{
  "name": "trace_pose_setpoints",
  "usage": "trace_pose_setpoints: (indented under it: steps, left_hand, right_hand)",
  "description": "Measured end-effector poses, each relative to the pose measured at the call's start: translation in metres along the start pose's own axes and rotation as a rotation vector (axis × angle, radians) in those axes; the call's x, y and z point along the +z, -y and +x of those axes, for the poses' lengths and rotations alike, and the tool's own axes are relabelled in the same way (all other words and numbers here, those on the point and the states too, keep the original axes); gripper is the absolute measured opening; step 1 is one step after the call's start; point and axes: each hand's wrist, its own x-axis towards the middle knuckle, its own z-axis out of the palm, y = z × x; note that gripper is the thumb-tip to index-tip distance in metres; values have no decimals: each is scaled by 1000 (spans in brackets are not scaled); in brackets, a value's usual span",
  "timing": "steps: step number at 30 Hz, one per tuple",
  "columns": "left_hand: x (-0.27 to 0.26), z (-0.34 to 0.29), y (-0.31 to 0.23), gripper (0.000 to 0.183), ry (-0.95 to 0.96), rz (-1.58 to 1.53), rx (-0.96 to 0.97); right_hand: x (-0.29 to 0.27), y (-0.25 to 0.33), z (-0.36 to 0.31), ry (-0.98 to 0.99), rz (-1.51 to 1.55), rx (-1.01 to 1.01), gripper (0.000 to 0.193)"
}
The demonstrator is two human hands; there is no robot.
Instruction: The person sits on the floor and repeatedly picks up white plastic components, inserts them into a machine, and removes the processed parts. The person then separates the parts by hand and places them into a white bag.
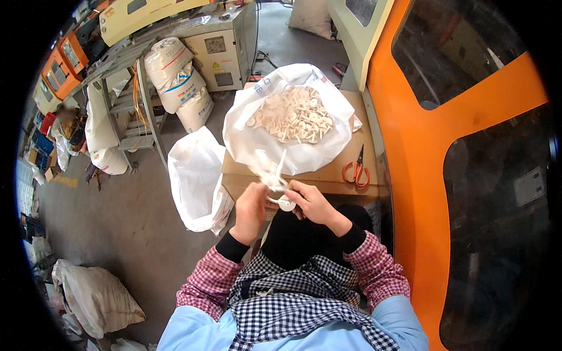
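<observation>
Cardboard-topped table (336,175) close ahead, orange machine (421,126) alongside on the right. At the table's near edge, pinches a disc-ended white plastic piece (287,203) between right hand (308,200) thumb and fingers; curls left hand (250,207) beside it at blurred white strips (269,175), exact grip impossible to tell. Just left of the table, smaller white bag (193,169), open-mouthed, bottom hard to make out. On the tabletop, red-handled scissors (360,158). Beyond the hands, larger open white bag (243,140) heaped with off-white stemmed discs (304,120). Farther left, filled sacks (182,85) stacked three high.
</observation>
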Motion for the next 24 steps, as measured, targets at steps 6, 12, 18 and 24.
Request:
trace_pose_setpoints:
  steps: [6,12,18,24]
  left_hand:
    - [-7,7,3,23,52,284,416]
    - [-3,22,6,14,77,-132,-249]
    - [-11,19,-2,12,217,-30,-86]
    - [-9,11,-1,17,269,-38,-33]
  right_hand:
    - [-14,-59,46,38,647,368,20]
    - [-86,-17,92,-559,-355,-18,50]
    - [-40,42,45,-29,66,-473,34]
    - [-44,55,24,15,-195,-364,23]
